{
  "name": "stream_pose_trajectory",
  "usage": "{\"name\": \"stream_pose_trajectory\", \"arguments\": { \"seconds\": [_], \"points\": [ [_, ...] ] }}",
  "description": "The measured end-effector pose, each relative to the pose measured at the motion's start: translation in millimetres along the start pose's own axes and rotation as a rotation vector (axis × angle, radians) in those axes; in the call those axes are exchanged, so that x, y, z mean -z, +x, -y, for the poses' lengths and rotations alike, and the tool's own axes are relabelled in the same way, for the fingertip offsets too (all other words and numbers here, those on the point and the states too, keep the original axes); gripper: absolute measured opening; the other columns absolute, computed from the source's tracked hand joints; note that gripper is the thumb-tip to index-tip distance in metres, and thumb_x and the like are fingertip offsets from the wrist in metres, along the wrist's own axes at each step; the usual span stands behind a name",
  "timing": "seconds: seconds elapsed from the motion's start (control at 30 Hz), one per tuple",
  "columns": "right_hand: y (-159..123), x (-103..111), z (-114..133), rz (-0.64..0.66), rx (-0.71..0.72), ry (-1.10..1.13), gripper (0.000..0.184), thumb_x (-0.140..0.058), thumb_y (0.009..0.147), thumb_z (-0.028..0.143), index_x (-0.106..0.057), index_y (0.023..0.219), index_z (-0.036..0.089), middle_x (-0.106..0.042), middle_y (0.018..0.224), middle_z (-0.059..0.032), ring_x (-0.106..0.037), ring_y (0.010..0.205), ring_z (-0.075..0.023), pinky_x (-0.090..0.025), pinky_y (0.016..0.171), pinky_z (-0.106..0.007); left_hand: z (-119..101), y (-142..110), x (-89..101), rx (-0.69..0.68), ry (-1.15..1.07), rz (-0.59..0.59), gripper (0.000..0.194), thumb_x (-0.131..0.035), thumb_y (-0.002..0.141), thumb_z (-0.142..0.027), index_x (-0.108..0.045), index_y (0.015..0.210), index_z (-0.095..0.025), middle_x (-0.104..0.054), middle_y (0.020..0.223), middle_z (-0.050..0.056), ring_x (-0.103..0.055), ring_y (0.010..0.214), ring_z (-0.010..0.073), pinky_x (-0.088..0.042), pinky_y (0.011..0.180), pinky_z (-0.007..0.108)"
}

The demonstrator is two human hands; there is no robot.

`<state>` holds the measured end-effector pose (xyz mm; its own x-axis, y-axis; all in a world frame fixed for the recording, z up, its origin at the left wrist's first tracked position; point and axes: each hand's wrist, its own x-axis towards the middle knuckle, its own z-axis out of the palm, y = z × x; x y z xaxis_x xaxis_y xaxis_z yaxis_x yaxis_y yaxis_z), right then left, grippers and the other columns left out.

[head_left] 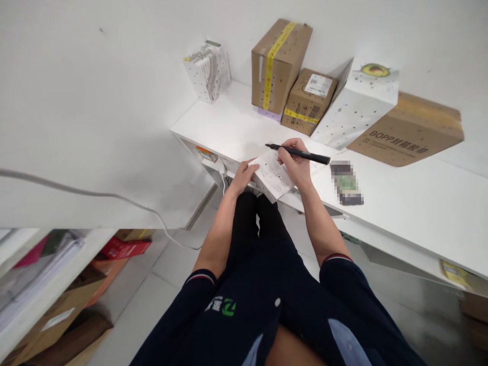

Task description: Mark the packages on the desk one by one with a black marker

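My left hand (pixel 244 177) grips the left edge of a small white box (pixel 275 178) with printed text on its top face. The box is tilted over the front edge of the white desk, above my lap. In my right hand (pixel 299 165) is a black marker pen (pixel 310 154), pinched between thumb and fingers. Its thin end points left, just past the far edge of the box, and its thick end sticks out to the right. The heel of that hand lies against the right side of the box.
Along the back of the white desk (pixel 404 213) stand taped cartons (pixel 292 61), a tall white box (pixel 358 107), a large brown carton (pixel 412 134) and a white patterned package (pixel 209 71). A blurred-out phone-like object (pixel 346 183) lies right. A cable (pixel 114 197) hangs left near a cluttered shelf (pixel 76 274).
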<state>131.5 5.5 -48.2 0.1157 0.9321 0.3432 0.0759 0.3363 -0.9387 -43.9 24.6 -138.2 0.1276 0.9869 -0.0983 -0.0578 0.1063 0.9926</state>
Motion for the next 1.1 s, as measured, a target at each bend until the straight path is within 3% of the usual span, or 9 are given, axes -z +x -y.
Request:
{"name": "stream_pose_trajectory", "arguments": {
  "seconds": [0.07,0.13,0.2,0.27,0.33,0.43,0.53,0.73,1.1],
  "points": [
    [6.7,-0.9,-4.5,0.011,0.000,0.023,0.032,-0.069,0.087,0.050,-0.052,0.078,0.025,-0.052,0.058,0.0087,-0.051,0.052,-0.0071,-0.044,0.054,-0.021,-3.1,9.8,1.7,-0.066,0.162,-0.065,0.053,-0.064,0.083,-0.056,-0.071,0.120,-0.018,-0.066,0.090,0.008,-0.065,0.082,0.0218,-0.056,0.071,0.034],
    [13.5,0.9,-12.3,-0.006,-0.021,0.051,0.038,-0.066,0.088,0.057,-0.051,0.076,0.025,-0.051,0.055,0.0085,-0.047,0.048,-0.0067,-0.040,0.049,-0.021,-7.8,11.5,2.1,-0.141,0.349,-0.275,0.059,-0.063,0.085,-0.061,-0.068,0.125,-0.018,-0.063,0.102,0.012,-0.064,0.094,0.0249,-0.055,0.086,0.042],
    [19.7,4.4,-22.3,-0.037,-0.078,0.092,0.040,-0.063,0.087,0.063,-0.055,0.080,0.025,-0.055,0.058,0.0072,-0.046,0.045,-0.0068,-0.038,0.045,-0.021,-14.3,2.5,-1.3,-0.263,0.524,-0.497,0.062,-0.061,0.087,-0.063,-0.064,0.129,-0.018,-0.058,0.119,0.017,-0.060,0.113,0.0291,-0.049,0.101,0.049],
    [24.5,8.2,-31.9,-0.066,-0.135,0.143,0.040,-0.061,0.087,0.065,-0.061,0.089,0.025,-0.061,0.065,0.0049,-0.050,0.047,-0.0072,-0.040,0.045,-0.022,-22.2,-15.0,-10.2,-0.433,0.660,-0.588,0.054,-0.054,0.093,-0.057,-0.064,0.127,-0.017,-0.057,0.125,0.018,-0.055,0.122,0.0299,-0.043,0.109,0.051],
    [27.1,11.0,-38.2,-0.071,-0.166,0.178,0.037,-0.062,0.088,0.061,-0.065,0.097,0.026,-0.065,0.074,0.0032,-0.055,0.052,-0.0075,-0.044,0.049,-0.022,-29.6,-34.4,-23.4,-0.587,0.749,-0.544,0.039,-0.044,0.100,-0.046,-0.067,0.115,-0.018,-0.061,0.118,0.015,-0.057,0.118,0.0266,-0.042,0.110,0.047],
    [28.0,12.6,-38.9,-0.023,-0.169,0.153,0.029,-0.068,0.086,0.050,-0.065,0.102,0.026,-0.066,0.080,0.0034,-0.057,0.057,-0.0069,-0.047,0.053,-0.020,-35.4,-52.1,-42.7,-0.666,0.859,-0.414,0.031,-0.044,0.100,-0.037,-0.068,0.111,-0.020,-0.065,0.114,0.013,-0.058,0.114,0.0262,-0.044,0.108,0.046],
    [29.9,10.2,-32.8,0.034,-0.171,0.108,0.024,-0.071,0.085,0.045,-0.062,0.095,0.025,-0.063,0.071,0.0055,-0.054,0.053,-0.0061,-0.045,0.050,-0.018,-34.7,-49.6,-50.4,-0.626,0.927,-0.349,0.033,-0.050,0.097,-0.037,-0.068,0.118,-0.019,-0.065,0.118,0.014,-0.054,0.115,0.0296,-0.045,0.106,0.047],
    [39.5,-5.8,-27.2,0.084,-0.147,0.010,0.027,-0.070,0.086,0.043,-0.054,0.078,0.023,-0.055,0.055,0.0089,-0.046,0.045,-0.0057,-0.039,0.045,-0.018,-37.5,-27.1,-41.6,-0.498,0.974,-0.311,0.036,-0.051,0.097,-0.034,-0.069,0.122,-0.016,-0.059,0.116,0.016,-0.052,0.110,0.0318,-0.046,0.102,0.050],
    [29.5,-11.2,-29.4,0.121,-0.088,-0.120,0.009,-0.064,0.085,0.028,-0.059,0.080,0.022,-0.057,0.068,0.0061,-0.051,0.062,-0.0083,-0.043,0.061,-0.022,-46.9,-29.6,-36.0,-0.355,1.054,-0.271,0.038,-0.056,0.094,-0.038,-0.066,0.128,-0.024,-0.047,0.115,0.013,-0.055,0.100,0.0298,-0.053,0.088,0.047]
  ]
}}
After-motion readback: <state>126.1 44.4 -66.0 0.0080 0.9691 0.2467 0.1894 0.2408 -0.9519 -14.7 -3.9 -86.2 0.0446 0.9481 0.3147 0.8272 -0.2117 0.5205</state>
